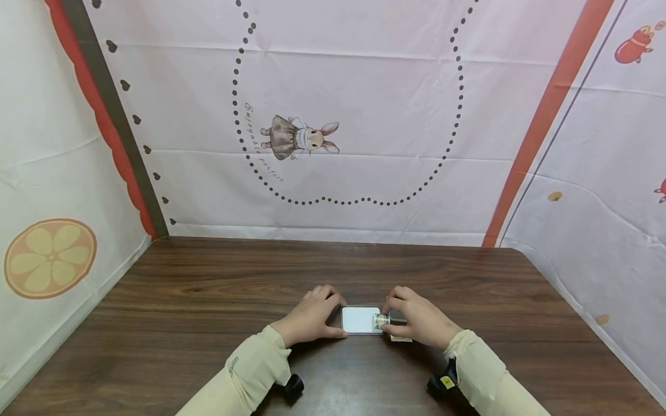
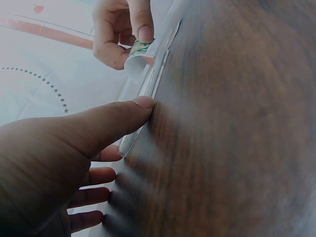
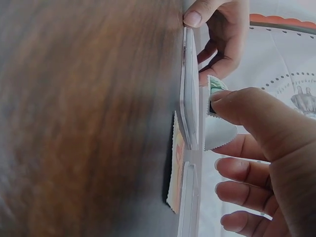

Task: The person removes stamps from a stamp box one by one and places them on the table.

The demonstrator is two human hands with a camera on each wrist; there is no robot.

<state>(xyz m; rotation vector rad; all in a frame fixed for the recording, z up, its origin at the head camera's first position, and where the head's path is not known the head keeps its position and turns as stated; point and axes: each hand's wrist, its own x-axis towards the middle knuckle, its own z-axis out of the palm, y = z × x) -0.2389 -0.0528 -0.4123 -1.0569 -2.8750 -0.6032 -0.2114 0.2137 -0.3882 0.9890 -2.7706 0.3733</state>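
A flat phone-shaped slab [image 1: 358, 320] with a white face and thin dark rim lies on the table. My left hand [image 1: 312, 318] grips its left end, thumb at the near edge and forefinger at the far edge. Over the slab's right end, my right hand [image 1: 420, 319] pinches a postage stamp [image 3: 220, 133] between thumb and forefinger. That stamp is bent into a curl, its green print and white back both showing in the right wrist view. Just right of the slab lies a second flat piece [image 1: 398, 315], dark on top and partly hidden by my right hand.
Another stamp [image 3: 176, 165] with a scalloped edge lies by the second piece, partly covered. The brown wooden table [image 1: 234, 271] extends around both hands. Printed cloth walls [image 1: 364, 115] stand at the back and sides. Black wrist cameras [image 1: 293, 386] hang below the sleeves.
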